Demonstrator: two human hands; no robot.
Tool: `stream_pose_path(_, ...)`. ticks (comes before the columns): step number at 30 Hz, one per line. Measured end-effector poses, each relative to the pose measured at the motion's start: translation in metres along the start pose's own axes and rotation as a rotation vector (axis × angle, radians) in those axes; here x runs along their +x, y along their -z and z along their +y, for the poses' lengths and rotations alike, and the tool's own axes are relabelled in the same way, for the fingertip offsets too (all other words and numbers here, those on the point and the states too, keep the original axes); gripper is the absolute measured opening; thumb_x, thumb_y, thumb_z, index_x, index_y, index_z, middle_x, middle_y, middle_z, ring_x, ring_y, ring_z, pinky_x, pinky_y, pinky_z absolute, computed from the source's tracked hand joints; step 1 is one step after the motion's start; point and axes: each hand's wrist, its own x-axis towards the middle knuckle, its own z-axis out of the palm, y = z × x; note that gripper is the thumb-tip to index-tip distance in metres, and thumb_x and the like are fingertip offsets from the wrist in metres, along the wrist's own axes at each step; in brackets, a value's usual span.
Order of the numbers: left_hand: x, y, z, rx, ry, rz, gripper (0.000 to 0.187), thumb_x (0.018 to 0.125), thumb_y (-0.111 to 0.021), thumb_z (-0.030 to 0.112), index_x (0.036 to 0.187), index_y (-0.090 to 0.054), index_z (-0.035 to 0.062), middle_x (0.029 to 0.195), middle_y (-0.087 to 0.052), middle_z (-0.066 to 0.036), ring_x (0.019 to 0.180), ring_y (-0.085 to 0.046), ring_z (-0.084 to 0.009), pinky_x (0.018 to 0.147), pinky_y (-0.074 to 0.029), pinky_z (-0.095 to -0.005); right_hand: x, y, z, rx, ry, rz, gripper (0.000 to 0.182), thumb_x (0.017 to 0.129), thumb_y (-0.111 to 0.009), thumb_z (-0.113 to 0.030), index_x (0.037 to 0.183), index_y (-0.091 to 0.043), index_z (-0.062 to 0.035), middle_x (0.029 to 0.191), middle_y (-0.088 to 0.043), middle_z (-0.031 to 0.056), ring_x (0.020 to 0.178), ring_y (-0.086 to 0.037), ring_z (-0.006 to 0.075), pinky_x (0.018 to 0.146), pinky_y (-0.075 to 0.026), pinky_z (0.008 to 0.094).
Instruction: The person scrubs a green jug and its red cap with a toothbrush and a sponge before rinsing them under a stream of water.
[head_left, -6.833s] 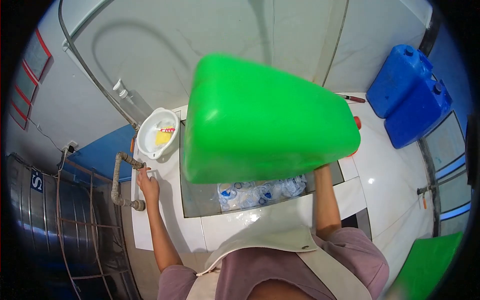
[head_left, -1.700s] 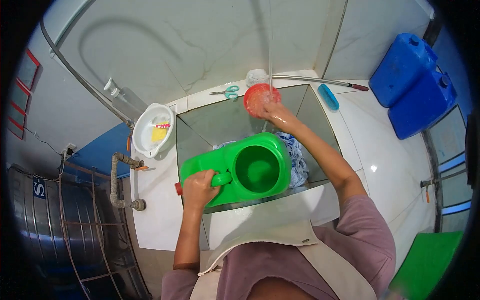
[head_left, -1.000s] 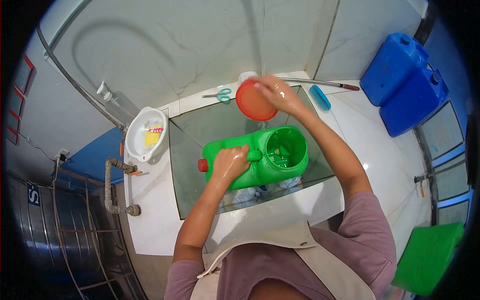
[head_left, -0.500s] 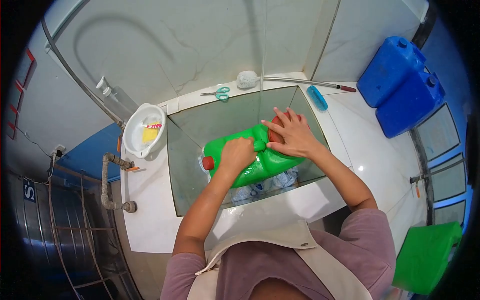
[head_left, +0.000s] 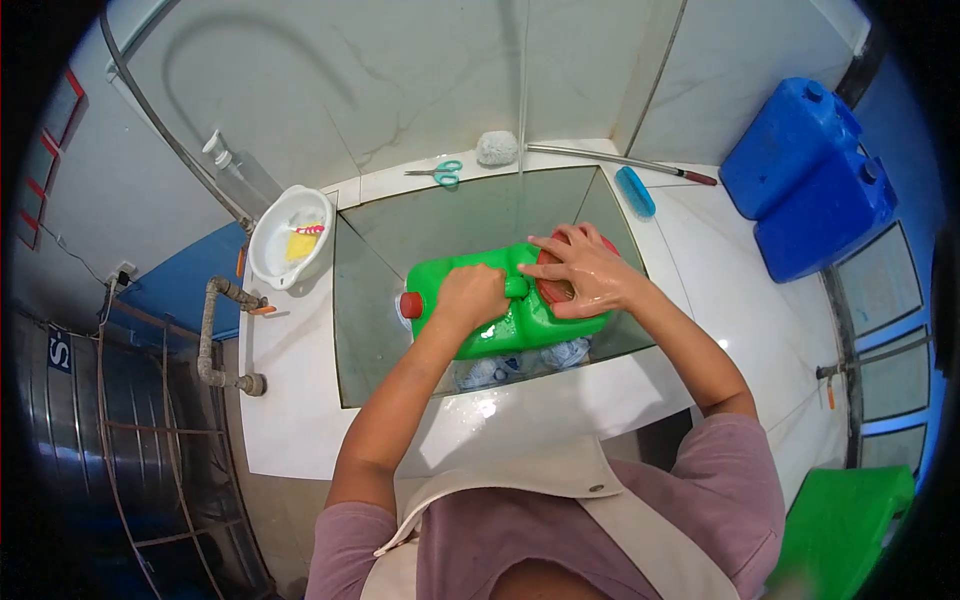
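Note:
A green plastic jerrycan (head_left: 470, 345) lies over a glass-walled basin (head_left: 385, 215), a small red cap (head_left: 411, 305) at its left end. My left hand (head_left: 473, 297) is closed around the can's handle. Across the large red lid (head_left: 553, 290) at the right end, my right hand (head_left: 590, 275) arches its spread fingers, thumb at the near edge and fingertips at the far side. Crumpled bluish-white plastic (head_left: 565, 353) shows in the basin below the can.
Behind the basin lie teal scissors (head_left: 446, 174), a white scrubber (head_left: 496, 148) and a metal rod (head_left: 620, 160). A blue brush (head_left: 635, 192) rests at right, near blue jerrycans (head_left: 825, 220). A white basin (head_left: 262, 255) holds a yellow sponge. Another green can (head_left: 840, 525) stands lower right.
My right hand has gone from lying flatter on the red lid to arching over it, with the thumb moved toward the near edge. My left hand keeps its hold on the handle.

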Motion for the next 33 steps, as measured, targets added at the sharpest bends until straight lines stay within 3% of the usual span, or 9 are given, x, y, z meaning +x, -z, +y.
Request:
stream_pose_path(7, 0.014, 0.007, 0.002, -0.003, 0.037, -0.085, 0.020, 0.066, -0.059, 0.022, 0.075, -0.065, 0.0052, 0.069, -0.063, -0.019, 0.065, -0.063, -0.0343, 0.061, -0.051, -0.0438, -0.004, -0.022, -0.004, -0.061, -0.010, 0.068, 0.061, 0.063, -0.057, -0.044, 0.120, -0.057, -0.0227, 0.132, -0.043, 0.0163, 0.111, -0.041, 0.0371, 0.092, -0.030, 0.0529)
stream_pose_path(12, 0.010, -0.009, 0.023, -0.064, 0.088, 0.044, 0.018, 0.066, -0.059, 0.019, 0.073, -0.064, 0.0044, 0.069, -0.063, -0.019, 0.065, -0.063, -0.0340, 0.061, -0.051, -0.0435, 0.005, -0.047, -0.013, -0.274, -0.616, 0.239, 0.063, 0.073, -0.054, -0.047, 0.130, -0.046, -0.0207, 0.134, -0.039, 0.0193, 0.117, -0.036, 0.0401, 0.091, -0.027, 0.0601)
stream_pose_path(16, 0.007, -0.014, 0.035, -0.047, 0.209, 0.086, 0.017, 0.066, -0.059, 0.019, 0.073, -0.064, 0.0037, 0.069, -0.063, -0.019, 0.065, -0.063, -0.0337, 0.060, -0.051, -0.0435, 0.007, -0.046, -0.015, -0.316, -0.711, 0.235, 0.059, 0.079, -0.050, -0.049, 0.131, -0.044, -0.0205, 0.132, -0.040, 0.0198, 0.117, -0.038, 0.0421, 0.086, -0.032, 0.0610)
stream_pose_path(18, 0.001, -0.012, 0.030, -0.046, 0.205, 0.017, 0.017, 0.066, -0.059, 0.019, 0.072, -0.064, 0.0036, 0.069, -0.063, -0.019, 0.065, -0.063, -0.0339, 0.061, -0.051, -0.0441, -0.002, -0.033, -0.029, -0.237, -0.825, 0.148, 0.059, 0.085, -0.044, -0.051, 0.130, -0.042, -0.0137, 0.135, -0.035, 0.0211, 0.106, -0.050, 0.0394, 0.078, -0.043, 0.0518)
stream_pose_path(20, -0.015, -0.013, 0.016, -0.059, 0.258, 0.071, 0.017, 0.067, -0.059, 0.019, 0.072, -0.064, 0.0044, 0.069, -0.063, -0.019, 0.065, -0.063, -0.0349, 0.061, -0.051, -0.0447, -0.022, -0.021, -0.046, 0.017, -0.921, 0.226, 0.060, 0.088, -0.037, -0.053, 0.117, -0.052, -0.0022, 0.117, -0.052, 0.0231, 0.082, -0.061, 0.0344, 0.064, -0.048, 0.0415)
stream_pose_path(22, -0.033, -0.007, 0.000, -0.078, 0.315, 0.135, 0.017, 0.067, -0.059, 0.020, 0.073, -0.064, 0.0051, 0.069, -0.062, -0.019, 0.065, -0.062, -0.0359, 0.061, -0.050, -0.0453, -0.038, -0.006, -0.065, 0.049, -0.857, -0.146, 0.061, 0.090, -0.036, -0.052, 0.095, -0.060, 0.0044, 0.080, -0.064, 0.0172, 0.058, -0.060, 0.0258, 0.053, -0.046, 0.0331)
stream_pose_path(23, -0.043, -0.003, -0.007, -0.114, 0.362, 0.175, 0.016, 0.067, -0.059, 0.019, 0.075, -0.065, 0.0063, 0.071, -0.063, -0.019, 0.067, -0.063, -0.0354, 0.061, -0.051, -0.0448, -0.043, -0.003, -0.073, 0.046, -0.808, -0.154, 0.061, 0.090, -0.036, -0.052, 0.095, -0.060, 0.0044, 0.080, -0.064, 0.0172, 0.058, -0.060, 0.0258, 0.053, -0.046, 0.0331)
stream_pose_path(25, -0.071, -0.004, -0.016, -0.148, 0.461, 0.238, 0.016, 0.068, -0.059, 0.018, 0.078, -0.066, 0.0076, 0.074, -0.064, -0.018, 0.069, -0.063, -0.0348, 0.062, -0.051, -0.0443, -0.048, -0.002, -0.086, 1.062, -0.872, -0.240, 0.060, 0.092, -0.037, -0.050, 0.078, -0.063, 0.0019, 0.055, -0.058, 0.0083, 0.048, -0.053, 0.0170, 0.046, -0.041, 0.0285)
stream_pose_path(33, -0.159, 0.087, -0.010, -0.152, 0.534, 0.516, 0.021, 0.067, -0.059, 0.025, 0.078, -0.062, 0.0073, 0.066, -0.060, -0.020, 0.066, -0.060, -0.0374, 0.059, -0.046, -0.0473, -0.029, 0.008, -0.103, 1.477, -0.355, 0.281, 0.044, 0.095, -0.040, -0.037, 0.092, -0.059, 0.0027, 0.064, -0.057, 0.0079, 0.052, -0.049, 0.0098, 0.048, -0.037, 0.0216)
